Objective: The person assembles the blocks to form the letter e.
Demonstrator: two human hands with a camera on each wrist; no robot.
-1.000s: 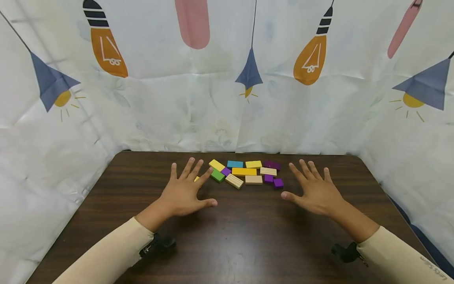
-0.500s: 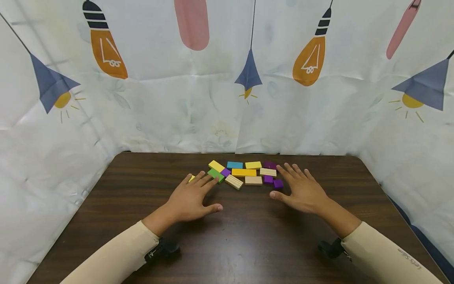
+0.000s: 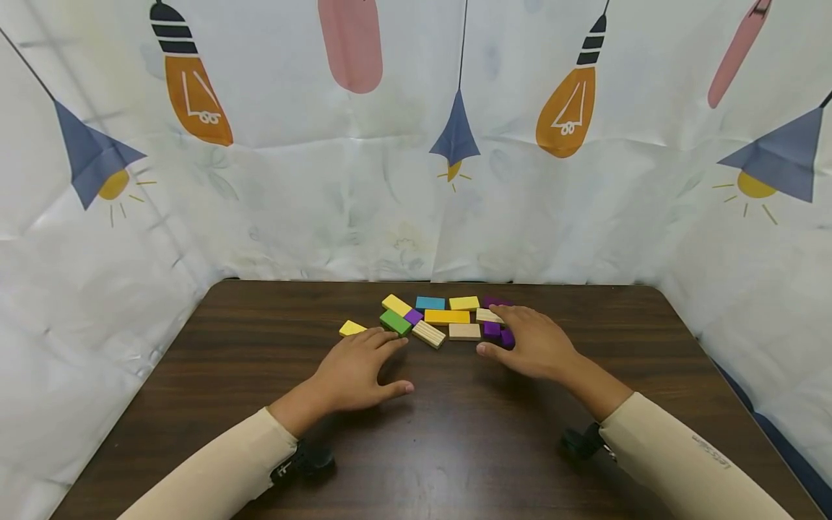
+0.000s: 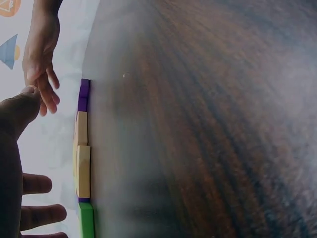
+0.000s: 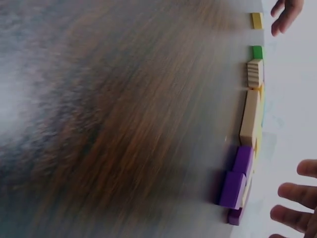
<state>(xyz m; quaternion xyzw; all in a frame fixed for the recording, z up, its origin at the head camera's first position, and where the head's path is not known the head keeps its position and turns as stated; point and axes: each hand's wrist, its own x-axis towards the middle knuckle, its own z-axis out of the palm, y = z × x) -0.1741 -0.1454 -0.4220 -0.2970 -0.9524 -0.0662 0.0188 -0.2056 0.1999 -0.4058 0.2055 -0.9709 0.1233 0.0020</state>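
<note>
Wooden blocks lie in a loose cluster toward the far side of the brown table [image 3: 416, 448]. My left hand [image 3: 357, 372] hovers just in front of the green block [image 3: 395, 323], its fingers loosely extended and holding nothing. A lone yellow block [image 3: 352, 328] lies beyond its fingers. Over the cluster's right end is my right hand [image 3: 536, 343], also holding nothing, partly covering a purple block [image 3: 508, 338] and a plain wood block [image 3: 489, 315]. In the right wrist view, its fingers [image 5: 296, 193] are apart from the purple blocks [image 5: 232, 189].
Mid-cluster lie a blue block [image 3: 430, 303], a long yellow block [image 3: 446, 317], a striped wood block [image 3: 429, 334] and a plain block [image 3: 464, 332]. A white printed curtain [image 3: 390, 202] hangs behind the table's far edge. Dark wrist cameras [image 3: 312, 461] sit below both wrists.
My right hand has moved left over the cluster's right end. My left hand has shifted slightly right and nearer, uncovering the lone yellow block. Both hands' spread fingers have relaxed. The blocks look unmoved.
</note>
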